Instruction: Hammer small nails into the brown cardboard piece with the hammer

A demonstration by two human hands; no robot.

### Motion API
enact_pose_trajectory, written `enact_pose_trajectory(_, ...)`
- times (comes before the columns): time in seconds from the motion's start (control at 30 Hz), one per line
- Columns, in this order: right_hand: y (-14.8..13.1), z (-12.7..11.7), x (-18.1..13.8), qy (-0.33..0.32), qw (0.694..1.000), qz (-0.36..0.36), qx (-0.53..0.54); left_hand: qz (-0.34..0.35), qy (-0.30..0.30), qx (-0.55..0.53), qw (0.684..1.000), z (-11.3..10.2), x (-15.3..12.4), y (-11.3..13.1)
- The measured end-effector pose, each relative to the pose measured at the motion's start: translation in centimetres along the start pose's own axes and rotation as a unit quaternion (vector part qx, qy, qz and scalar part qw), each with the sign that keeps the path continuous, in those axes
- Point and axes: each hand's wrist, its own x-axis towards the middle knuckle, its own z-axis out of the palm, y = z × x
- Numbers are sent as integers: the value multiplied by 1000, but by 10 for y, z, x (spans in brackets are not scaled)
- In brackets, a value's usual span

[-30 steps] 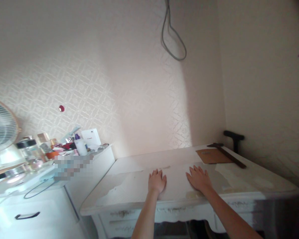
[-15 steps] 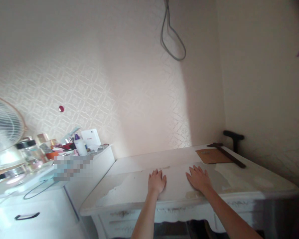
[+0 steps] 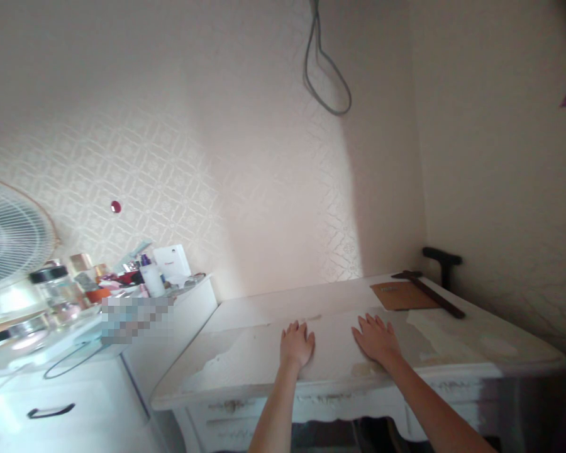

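My left hand (image 3: 296,344) lies palm down on the worn white table (image 3: 245,365), fingers stretched out and holding nothing. My right hand (image 3: 376,339) rests flat on the same top a little to the right, fingers spread, also holding nothing. Both sit near the front edge, about a hand's width apart. Farther back on the right lie a brown flat board (image 3: 402,295) and a dark wooden T-shaped stick (image 3: 434,294), out of reach of either hand.
A white drawer cabinet (image 3: 75,402) stands at the left, crowded with bottles and jars (image 3: 136,270), with a fan (image 3: 7,236) behind. A grey cable loop (image 3: 325,69) hangs on the wall. A dark handle (image 3: 442,258) sticks up in the right corner.
Both hands stay flat in the same spots. The fan at the left has swung slightly further into view.
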Motion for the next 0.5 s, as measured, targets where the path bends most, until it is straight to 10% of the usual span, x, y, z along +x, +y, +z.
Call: enact_pose_trajectory(0.5, 0, -1, 0, -3, 1000, 1, 2, 0, -5, 6, 1000, -1, 0, 0)
